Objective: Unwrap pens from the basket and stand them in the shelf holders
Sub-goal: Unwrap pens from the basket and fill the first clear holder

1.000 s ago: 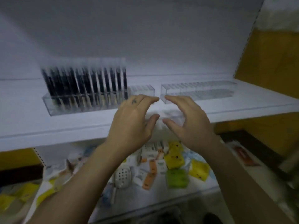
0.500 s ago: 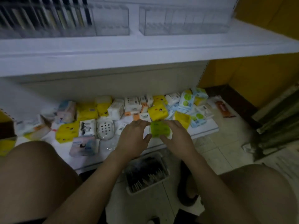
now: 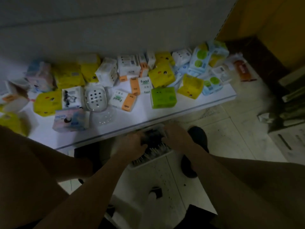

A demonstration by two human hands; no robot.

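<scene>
A white basket (image 3: 149, 161) sits on the floor, partly under the front edge of the low white shelf (image 3: 165, 113). Dark wrapped pens (image 3: 154, 140) lie packed inside it. My left hand (image 3: 132, 147) reaches into the basket from the left, its fingers down among the pens. My right hand (image 3: 177, 137) lies over the basket's right side, fingers on the pens. The picture is dark and blurred, so neither hand's hold can be made out. The shelf holders are out of view.
The low shelf carries several tissue packs, among them a green pack (image 3: 163, 97) near the front edge, and a white soap dish (image 3: 95, 98). My knees frame the view left and right. A dark shoe (image 3: 197, 138) rests on the tiled floor right of the basket.
My view has dropped from the upper shelf with the pen holders to the floor. Both hands have gone down from the shelf, past the green pack, into the basket.
</scene>
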